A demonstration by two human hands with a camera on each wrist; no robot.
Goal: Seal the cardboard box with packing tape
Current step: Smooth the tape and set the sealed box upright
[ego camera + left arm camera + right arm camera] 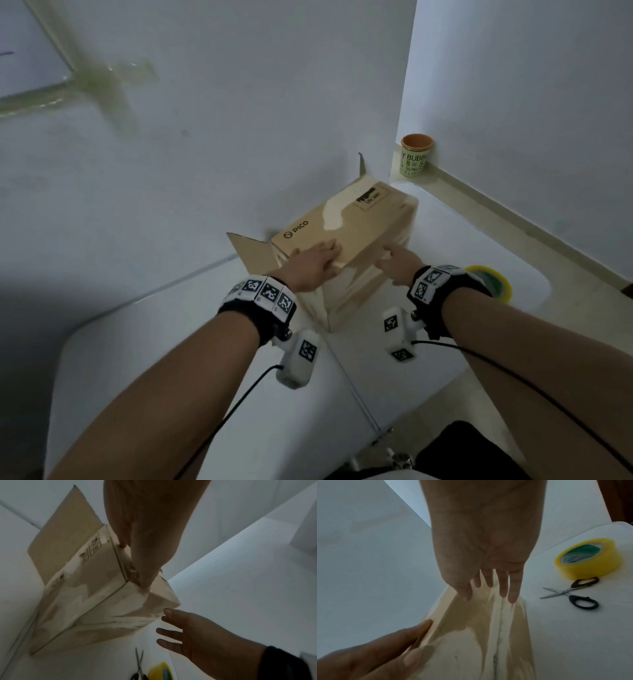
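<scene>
Part of the tape roll (493, 279) is hidden behind the right wrist band in the head view, and the roll is cut off by the bottom edge in the left wrist view. The scissors (139, 665) are likewise cropped there at the handles. The cup's (416, 156) lettering is partly cut by the wall edge. The small print on the cardboard box (346, 240) is too blurred to be read. The left hand's (313, 267) palm contact is concealed.

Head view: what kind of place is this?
Likely a makeshift packing spot in a plain indoor room, not a warehouse: a white table pushed into a bare wall corner, holding a cardboard box, a tape roll and scissors.
</scene>
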